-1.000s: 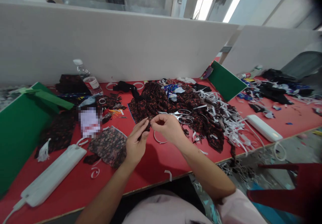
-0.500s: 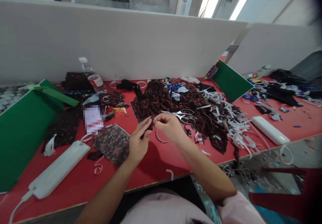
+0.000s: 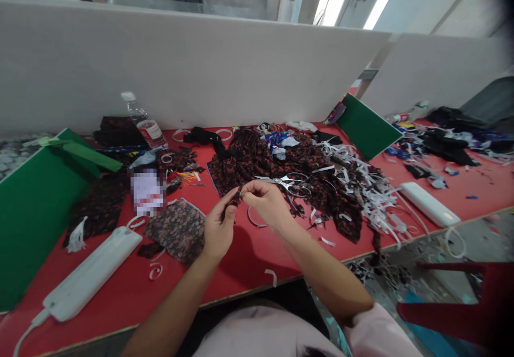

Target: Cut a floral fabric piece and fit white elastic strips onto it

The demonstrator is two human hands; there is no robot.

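My left hand and my right hand meet above the red table, fingertips pinched together on a small dark fabric scrap. Most of the scrap is hidden by my fingers. Silver scissors lie on the dark floral cloth pile just right of my right hand. A white elastic loop rests on the table under my right hand.
A patterned fabric piece and a white power strip lie to the left. A water bottle stands by the white partition. Green boards flank the station. White strip offcuts and another power strip lie right.
My hands stay pinched on the scrap, with the left fingers shifting slightly upward. The view has drifted a little; nothing on the table moved.
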